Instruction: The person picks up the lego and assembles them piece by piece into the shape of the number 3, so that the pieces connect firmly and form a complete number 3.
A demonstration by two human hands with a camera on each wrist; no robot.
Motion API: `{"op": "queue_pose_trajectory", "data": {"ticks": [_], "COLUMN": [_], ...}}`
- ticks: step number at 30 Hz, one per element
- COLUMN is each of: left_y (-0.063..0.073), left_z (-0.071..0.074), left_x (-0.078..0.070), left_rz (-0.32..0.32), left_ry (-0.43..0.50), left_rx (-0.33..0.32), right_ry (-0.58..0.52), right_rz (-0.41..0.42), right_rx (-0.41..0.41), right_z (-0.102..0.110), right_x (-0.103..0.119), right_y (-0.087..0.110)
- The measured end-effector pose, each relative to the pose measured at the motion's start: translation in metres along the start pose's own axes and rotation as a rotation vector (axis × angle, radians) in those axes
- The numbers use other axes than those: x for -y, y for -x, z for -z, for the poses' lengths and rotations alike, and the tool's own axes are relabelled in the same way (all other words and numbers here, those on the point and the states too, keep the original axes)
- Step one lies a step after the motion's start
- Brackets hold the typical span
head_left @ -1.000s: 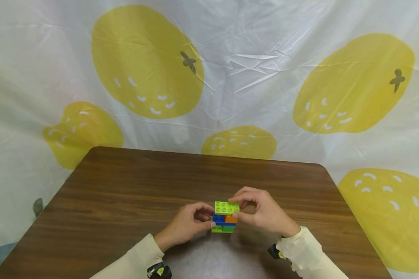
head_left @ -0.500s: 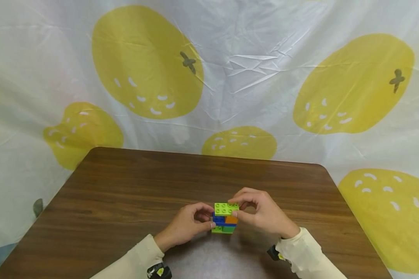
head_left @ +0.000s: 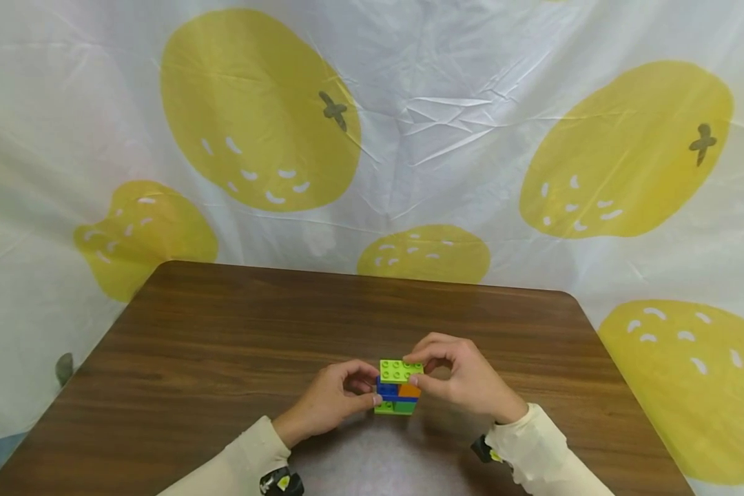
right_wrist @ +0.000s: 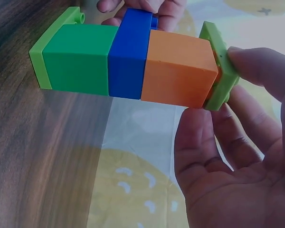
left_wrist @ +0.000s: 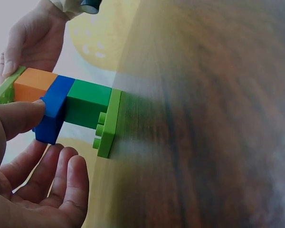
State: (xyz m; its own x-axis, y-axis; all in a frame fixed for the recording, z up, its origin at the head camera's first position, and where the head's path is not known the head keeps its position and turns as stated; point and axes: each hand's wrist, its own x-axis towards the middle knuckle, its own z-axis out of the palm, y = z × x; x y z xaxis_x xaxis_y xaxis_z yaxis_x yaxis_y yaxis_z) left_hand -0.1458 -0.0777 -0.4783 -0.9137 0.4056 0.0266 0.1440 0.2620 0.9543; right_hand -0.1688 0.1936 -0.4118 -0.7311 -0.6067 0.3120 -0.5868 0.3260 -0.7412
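A small tower of toy building bricks stands on the table. At its foot is a lime flat brick (left_wrist: 110, 124), with a green brick (right_wrist: 78, 59) on one end. Above come a blue flat brick (left_wrist: 56, 107), then an orange brick (right_wrist: 178, 66). My left hand (head_left: 331, 399) pinches the blue flat brick between thumb and fingers. My right hand (head_left: 468, 379) pinches another lime flat brick (head_left: 393, 372) by its right end. That piece lies over the orange brick, slightly tilted against it in the right wrist view, with a thin gap showing at one side.
The brown wooden table (head_left: 273, 310) has rounded far corners. Behind it hangs a white cloth (head_left: 434, 41) with yellow fruit prints. A dark wrist device (head_left: 282, 481) shows at the left cuff, another wrist device (head_left: 483, 449) at the right.
The upper lime flat brick has come down slightly towards the orange brick since a second ago. Both hands otherwise keep their places and hold.
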Motion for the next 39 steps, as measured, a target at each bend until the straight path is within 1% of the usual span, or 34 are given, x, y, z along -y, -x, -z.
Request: {"op": "queue_pose_trajectory", "data": {"ticks": [9, 18, 21, 29, 34, 39], "left_y": [0.000, -0.001, -0.001, 0.000, -0.002, -0.001], "left_z": [0.001, 0.001, 0.001, 0.003, 0.005, 0.003], "left_x": [0.000, -0.001, -0.001, -0.002, -0.001, -0.003], "left_rz": [0.000, 0.002, 0.008, 0.013, 0.009, 0.015], "left_ry": [-0.010, -0.008, -0.008, -0.003, -0.002, 0.008], "left_rx": [0.005, 0.012, 0.018, 0.021, 0.019, 0.026], "right_ry": [0.013, 0.002, -0.006, -0.079, -0.129, -0.162], "right_rz": [0.007, -0.022, -0.020, -0.004, -0.008, -0.019], "right_rx": [0.000, 0.008, 0.007, -0.001, -0.014, -0.021], "right_z": [-0.002, -0.001, -0.001, -0.005, -0.006, -0.007], "right_x": [0.001, 0.001, 0.000, -0.007, -0.012, -0.015], "right_y": [-0.004, -0.002, -0.002, 0.000, 0.002, 0.006]}}
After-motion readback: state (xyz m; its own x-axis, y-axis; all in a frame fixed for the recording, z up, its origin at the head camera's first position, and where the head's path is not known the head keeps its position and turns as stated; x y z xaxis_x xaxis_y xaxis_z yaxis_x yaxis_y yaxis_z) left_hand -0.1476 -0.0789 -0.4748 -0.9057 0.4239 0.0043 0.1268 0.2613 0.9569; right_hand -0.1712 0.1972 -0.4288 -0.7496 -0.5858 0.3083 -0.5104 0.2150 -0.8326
